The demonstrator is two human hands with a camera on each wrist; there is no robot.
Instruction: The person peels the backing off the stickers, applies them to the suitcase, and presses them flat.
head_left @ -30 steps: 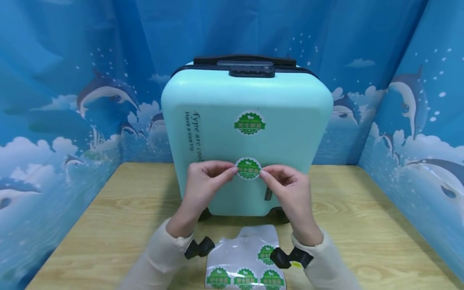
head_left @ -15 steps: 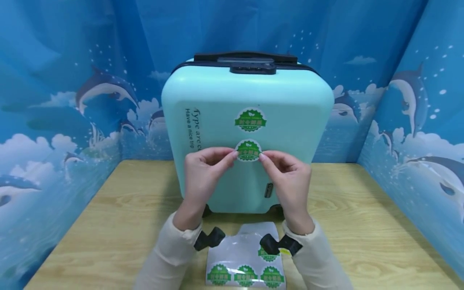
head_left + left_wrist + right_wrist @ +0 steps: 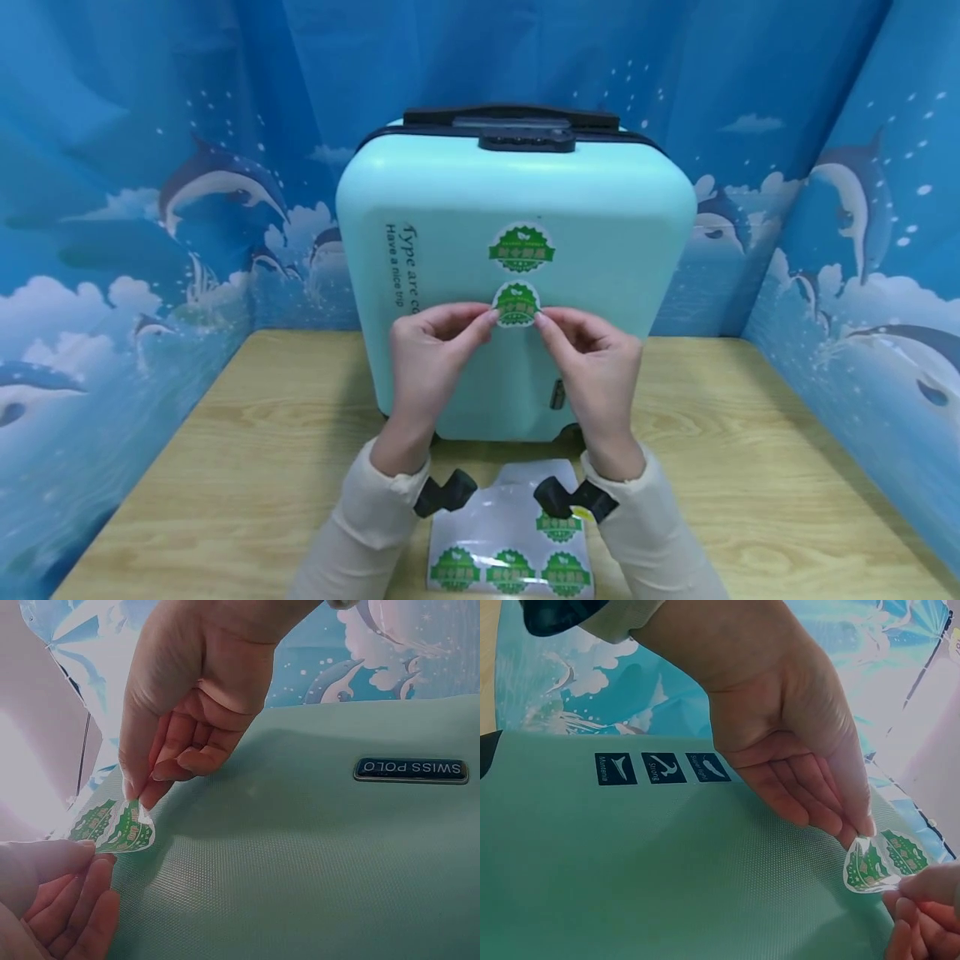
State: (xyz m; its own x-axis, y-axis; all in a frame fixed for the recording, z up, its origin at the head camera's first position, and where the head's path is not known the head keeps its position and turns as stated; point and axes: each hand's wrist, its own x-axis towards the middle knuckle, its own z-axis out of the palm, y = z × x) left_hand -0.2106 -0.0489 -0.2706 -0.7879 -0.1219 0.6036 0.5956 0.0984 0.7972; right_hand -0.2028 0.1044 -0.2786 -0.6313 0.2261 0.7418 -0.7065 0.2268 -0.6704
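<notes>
A round green-and-white sticker (image 3: 517, 303) is held by its edges just below a second green sticker (image 3: 522, 247) on the front of a mint-green suitcase (image 3: 465, 392). My left hand (image 3: 435, 354) pinches its left edge between thumb and index finger. At the right edge, my right hand (image 3: 596, 354) pinches it the same way. Both wrist views show the held sticker (image 3: 124, 825) close over the textured shell, its lower surface partly hidden by fingers. The suitcase stands upright, black handle on top.
A glossy sticker sheet (image 3: 487, 521) with several green stickers lies on the wooden table (image 3: 240, 467) in front of the suitcase, under my wrists. Blue dolphin-printed curtains (image 3: 150, 275) enclose the back and sides. Lettering (image 3: 400, 267) runs down the suitcase's left side.
Both hands have raised the held sticker up the suitcase front, closer to the upper sticker. Most of that rise came in the first half second. My forearms have drawn nearer together.
</notes>
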